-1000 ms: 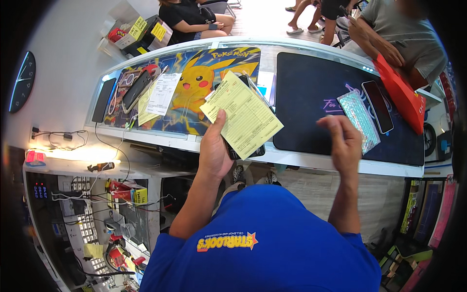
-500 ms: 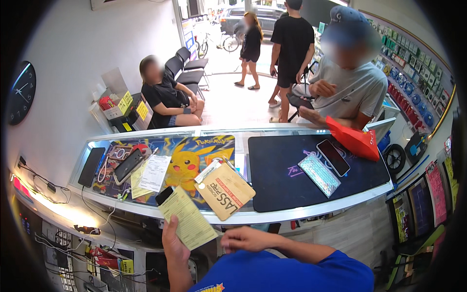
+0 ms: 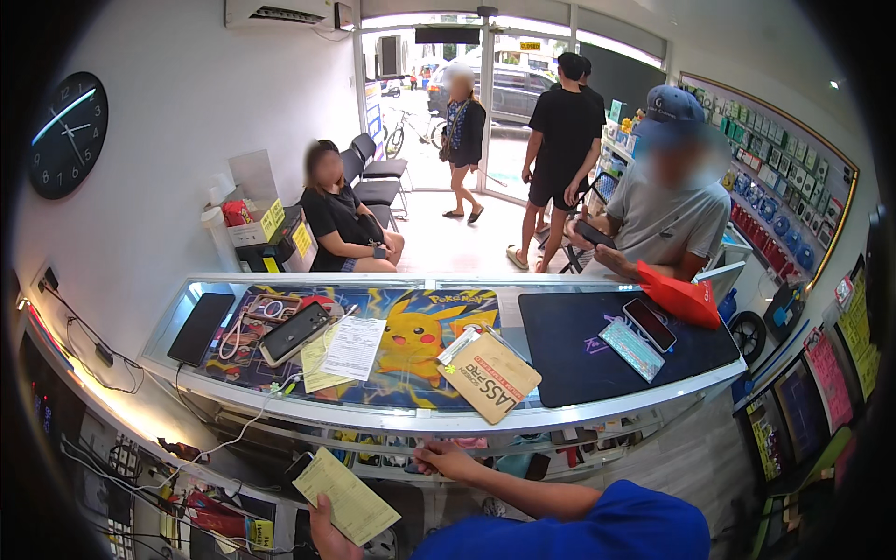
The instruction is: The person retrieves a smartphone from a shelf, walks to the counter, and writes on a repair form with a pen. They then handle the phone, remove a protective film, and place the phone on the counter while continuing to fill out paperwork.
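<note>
Your left hand (image 3: 329, 534), bottom of the frame left of centre, has its thumb over the yellow form (image 3: 349, 499), fingers closed behind it; the sheet is gripped at its lower left edge and slants down to the right. A dark phone (image 3: 299, 465) pokes out from under the form's upper left corner, rest of it covered. Your right hand (image 3: 448, 461), lower centre, is half curled, thumb near the index finger, just below the counter's front edge; can't tell if anything is pinched in it. Up from there, the glass counter (image 3: 439, 418) spans the middle of the frame. Nearest your right hand on it: a brown cardboard packet (image 3: 492, 378), tilted, overlapping the cartoon mat (image 3: 411, 347). Left of that, a white form (image 3: 355, 348) lies partly over a yellow slip (image 3: 319, 375), a black phone (image 3: 297, 334) beside them. Right half: a black mat (image 3: 560, 369) carries a teal bubble-wrap pouch (image 3: 632, 351) and a dark-screened phone (image 3: 650, 324), a red bag (image 3: 679, 297) next to it. Upper right, a person in a grey shirt (image 3: 674, 213) holds a dark handset (image 3: 595, 234).
</note>
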### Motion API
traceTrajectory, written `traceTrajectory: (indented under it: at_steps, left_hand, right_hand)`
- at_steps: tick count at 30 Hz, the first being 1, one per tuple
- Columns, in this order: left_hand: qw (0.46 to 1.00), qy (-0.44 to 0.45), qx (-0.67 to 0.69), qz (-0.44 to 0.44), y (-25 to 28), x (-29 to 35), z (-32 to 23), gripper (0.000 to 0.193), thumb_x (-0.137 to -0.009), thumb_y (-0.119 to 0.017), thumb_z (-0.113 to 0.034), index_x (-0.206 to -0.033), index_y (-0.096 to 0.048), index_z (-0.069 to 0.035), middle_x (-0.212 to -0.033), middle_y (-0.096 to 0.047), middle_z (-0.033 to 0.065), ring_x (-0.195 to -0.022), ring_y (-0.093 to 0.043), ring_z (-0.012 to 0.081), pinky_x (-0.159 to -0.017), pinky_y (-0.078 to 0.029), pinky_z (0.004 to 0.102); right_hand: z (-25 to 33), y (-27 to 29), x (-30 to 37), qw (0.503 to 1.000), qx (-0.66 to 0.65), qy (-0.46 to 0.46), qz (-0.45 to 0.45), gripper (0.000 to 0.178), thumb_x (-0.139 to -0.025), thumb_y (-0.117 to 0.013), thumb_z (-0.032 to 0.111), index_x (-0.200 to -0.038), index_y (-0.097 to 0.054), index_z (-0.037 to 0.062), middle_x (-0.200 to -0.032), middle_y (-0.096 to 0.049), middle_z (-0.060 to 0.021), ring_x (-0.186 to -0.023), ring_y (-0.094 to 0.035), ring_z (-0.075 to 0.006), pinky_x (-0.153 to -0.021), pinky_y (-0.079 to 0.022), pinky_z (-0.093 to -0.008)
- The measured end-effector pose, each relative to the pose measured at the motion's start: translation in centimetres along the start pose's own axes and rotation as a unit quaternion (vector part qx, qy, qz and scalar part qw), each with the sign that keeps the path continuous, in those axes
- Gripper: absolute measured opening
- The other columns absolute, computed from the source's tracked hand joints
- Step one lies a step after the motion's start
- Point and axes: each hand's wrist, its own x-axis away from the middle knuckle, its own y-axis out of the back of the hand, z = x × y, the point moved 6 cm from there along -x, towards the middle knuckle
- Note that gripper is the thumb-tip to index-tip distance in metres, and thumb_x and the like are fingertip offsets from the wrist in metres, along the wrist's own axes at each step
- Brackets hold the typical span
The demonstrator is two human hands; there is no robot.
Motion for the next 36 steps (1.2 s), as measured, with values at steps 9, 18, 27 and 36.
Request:
traceTrajectory:
  at_steps: [9,18,27,36]
  left_hand:
    - [0.997,-0.032,-0.017,0.072,-3.1,4.1,-5.5,0.056,-0.103,-0.07,-0.021,-0.15,-0.047,0.001,-0.134,-0.066,0.0168,-0.119,-0.069,0.0288,-0.103,-0.057,0.0438]
    - [0.988,0.045,-0.084,0.126,-4.8,2.3,-2.7,0.046,-0.107,-0.067,-0.024,-0.142,-0.057,0.004,-0.129,-0.07,0.0141,-0.112,-0.071,0.0223,-0.097,-0.058,0.0354]
    - [0.98,0.057,-0.045,0.185,-7.0,1.9,-1.8,0.051,-0.108,-0.066,-0.034,-0.143,-0.055,0.001,-0.134,-0.068,0.0154,-0.116,-0.072,0.0265,-0.099,-0.06,0.0401]
    - [0.985,0.017,-0.035,0.167,-10.4,3.1,-1.1,0.054,-0.109,-0.063,-0.034,-0.15,-0.051,-0.002,-0.136,-0.067,0.0158,-0.119,-0.071,0.0283,-0.098,-0.06,0.0439]
  right_hand:
    - [8.5,-9.9,5.6,0.986,0.072,0.109,0.101,0.056,-0.109,-0.061,0.05,-0.138,-0.065,0.0029,-0.124,-0.071,-0.0034,-0.11,-0.062,-0.0108,-0.097,-0.05,-0.0287]
    - [9.8,-11.9,5.0,0.988,0.118,0.1,-0.002,0.042,-0.101,-0.076,0.039,-0.121,-0.075,0.0018,-0.109,-0.079,-0.0101,-0.098,-0.072,-0.0149,-0.088,-0.057,-0.033]
    - [18.6,9.4,15.3,0.867,0.189,0.301,-0.349,0.032,-0.108,-0.066,0.031,-0.115,-0.078,0.0017,-0.102,-0.076,-0.0065,-0.093,-0.069,-0.0142,-0.085,-0.056,-0.0311]
    - [14.9,31.1,28.9,0.594,0.504,0.003,-0.627,0.072,-0.093,-0.076,0.051,-0.147,-0.06,0.0046,-0.151,-0.056,-0.02,-0.144,-0.044,-0.0422,-0.116,-0.041,-0.0518]
